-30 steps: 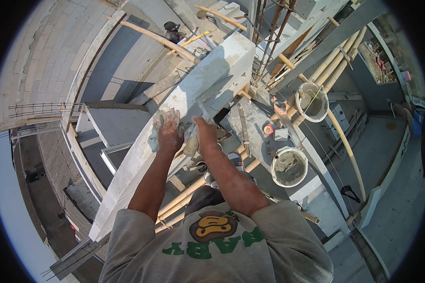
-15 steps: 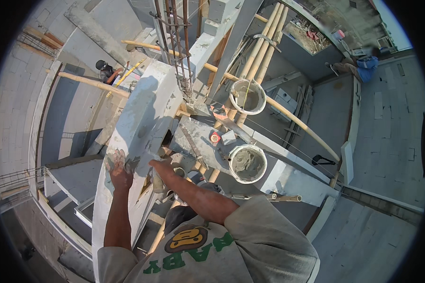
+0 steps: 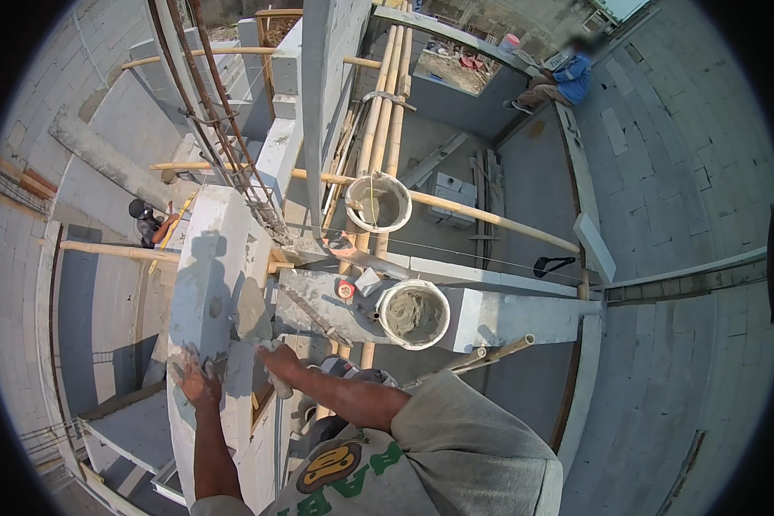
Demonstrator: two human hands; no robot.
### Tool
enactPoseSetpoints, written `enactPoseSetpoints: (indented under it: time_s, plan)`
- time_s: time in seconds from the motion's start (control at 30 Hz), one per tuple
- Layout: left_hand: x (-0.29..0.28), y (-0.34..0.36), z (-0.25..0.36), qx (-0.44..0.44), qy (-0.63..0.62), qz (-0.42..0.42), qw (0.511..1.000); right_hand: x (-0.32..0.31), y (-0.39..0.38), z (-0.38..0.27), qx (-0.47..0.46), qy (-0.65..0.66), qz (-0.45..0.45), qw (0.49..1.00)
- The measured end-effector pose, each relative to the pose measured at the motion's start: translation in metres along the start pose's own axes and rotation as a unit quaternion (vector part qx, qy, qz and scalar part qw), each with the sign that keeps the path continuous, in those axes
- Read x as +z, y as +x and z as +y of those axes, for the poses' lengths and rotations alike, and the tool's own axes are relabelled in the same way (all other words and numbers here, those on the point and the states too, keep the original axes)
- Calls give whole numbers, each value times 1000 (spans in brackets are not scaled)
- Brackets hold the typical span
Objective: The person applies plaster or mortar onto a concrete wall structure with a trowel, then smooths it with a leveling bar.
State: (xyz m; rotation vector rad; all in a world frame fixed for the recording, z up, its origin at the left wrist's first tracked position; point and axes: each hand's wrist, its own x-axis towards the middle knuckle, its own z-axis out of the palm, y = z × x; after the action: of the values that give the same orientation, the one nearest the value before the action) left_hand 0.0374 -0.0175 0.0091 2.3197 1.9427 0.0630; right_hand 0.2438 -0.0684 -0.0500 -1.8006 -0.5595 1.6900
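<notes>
Vs. 0.5 s ago, view's swung R; L hand [image 3: 198,384] still on pale wall [image 3: 193,314], fingers spread. R hand [image 3: 279,361]: fingers wrapped round handle of trowel [image 3: 252,311], blade at 11 o'clock. Work's still wall-side, mortar bucket [image 3: 413,315] apart at 2 o'clock.

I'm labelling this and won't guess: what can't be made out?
In the head view:
Palm of the left hand: hidden by its back.
Handle of the trowel: partly covered by the right hand.
Bottom of the near bucket: under mortar.
Hem of the shirt: cut off by the lower edge.
Head of the seated person: blurred.
</notes>
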Motion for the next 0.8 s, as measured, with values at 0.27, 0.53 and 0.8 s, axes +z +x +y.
enactPoseSetpoints:
  time_s: [0.27,0.53,0.8]
  plan:
    - [-23,-3,5,-22,77,-20,997,-5,4,0,-81,273,3,958]
    - [-9,5,0,63,16,138,988,22,93,8,18,265,117,957]
    - [13,-3,-16,64,-5,115,991,89,132,18,-56,284,165,943]
